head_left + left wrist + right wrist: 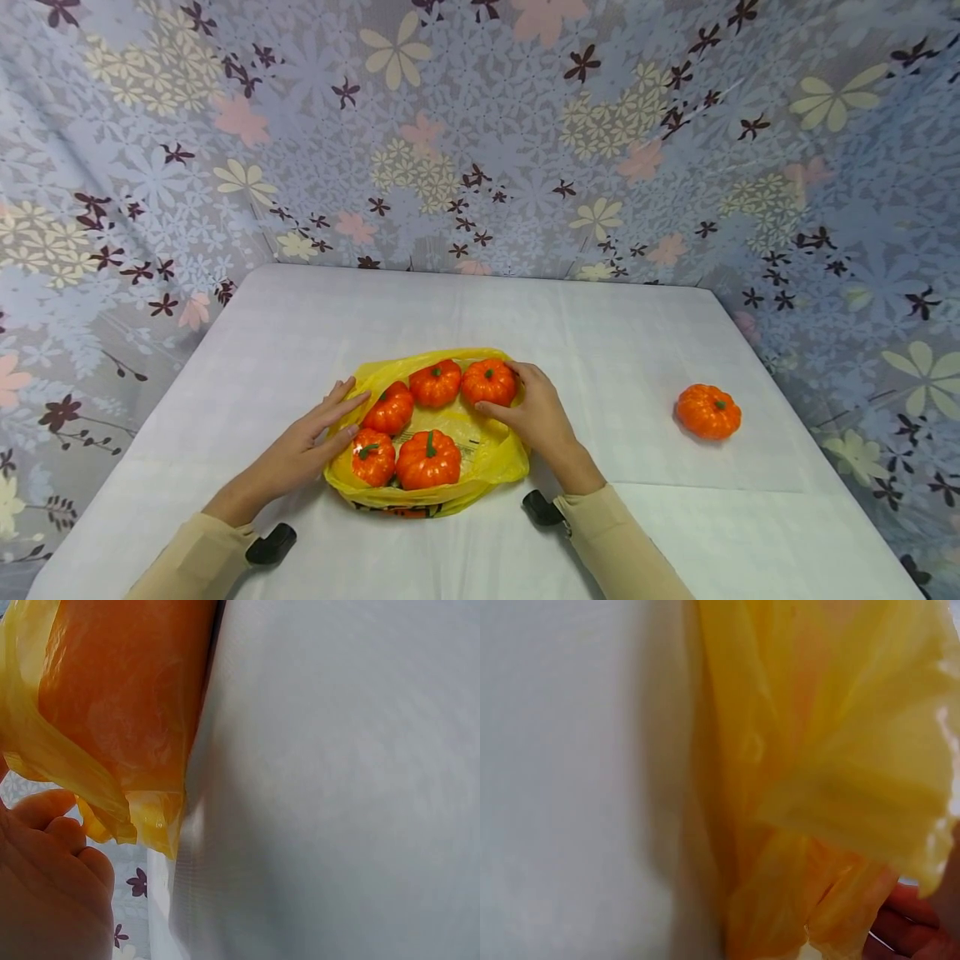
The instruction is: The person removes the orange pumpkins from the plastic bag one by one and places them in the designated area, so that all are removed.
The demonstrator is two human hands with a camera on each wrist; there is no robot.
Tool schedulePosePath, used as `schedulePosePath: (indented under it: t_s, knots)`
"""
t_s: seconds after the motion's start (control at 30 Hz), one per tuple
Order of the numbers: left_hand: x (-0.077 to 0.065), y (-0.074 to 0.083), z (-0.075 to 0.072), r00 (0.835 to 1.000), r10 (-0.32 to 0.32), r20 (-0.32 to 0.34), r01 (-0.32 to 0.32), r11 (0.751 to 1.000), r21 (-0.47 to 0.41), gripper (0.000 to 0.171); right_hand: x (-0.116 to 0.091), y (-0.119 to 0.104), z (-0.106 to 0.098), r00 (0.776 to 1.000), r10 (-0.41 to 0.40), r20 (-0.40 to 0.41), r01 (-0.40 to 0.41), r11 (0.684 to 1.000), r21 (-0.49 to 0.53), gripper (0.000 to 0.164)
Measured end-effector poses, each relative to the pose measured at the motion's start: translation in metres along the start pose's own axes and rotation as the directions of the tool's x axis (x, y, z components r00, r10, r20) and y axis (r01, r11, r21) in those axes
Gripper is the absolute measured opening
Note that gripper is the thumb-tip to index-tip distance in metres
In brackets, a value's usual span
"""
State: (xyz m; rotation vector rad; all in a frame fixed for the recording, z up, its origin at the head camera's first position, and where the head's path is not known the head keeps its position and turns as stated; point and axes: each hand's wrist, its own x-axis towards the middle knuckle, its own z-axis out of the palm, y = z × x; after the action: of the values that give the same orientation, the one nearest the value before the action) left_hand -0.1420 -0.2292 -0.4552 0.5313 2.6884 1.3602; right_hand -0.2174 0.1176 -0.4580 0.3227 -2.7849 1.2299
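A yellow plastic bag (pixel 491 477) lies spread with its mouth facing up, and several small orange pumpkins with green stems sit inside it. My right hand (pixel 542 417) is at the bag's right side, thumb and fingers around the back-right pumpkin (pixel 489 382). My left hand (pixel 303 446) rests along the bag's left rim, fingers fairly straight, beside the left pumpkin (pixel 390 408) and the front-left pumpkin (pixel 372 457). From the left wrist view, an orange pumpkin (pixel 127 697) shows through the yellow film. Over at the right wrist view, the bag's folds (pixel 840 772) hide most of the right hand.
One more orange pumpkin (pixel 708 412) sits alone toward the right side of the white-covered table (pixel 637 350). A flowered cloth (pixel 480 133) hangs behind the table and along both sides. Black wrist devices (pixel 272 544) are worn at both sleeves.
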Motion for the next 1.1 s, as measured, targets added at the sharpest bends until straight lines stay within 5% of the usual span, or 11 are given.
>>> schedulePosePath:
  t_s: [1.1]
  knots:
    - [0.0,-0.004,0.0,1.0,-0.01,0.001,0.01,1.0,-0.003,0.051,-0.004,-0.013,-0.023,0.999,-0.022,-0.046,0.025,0.998,0.054,0.082]
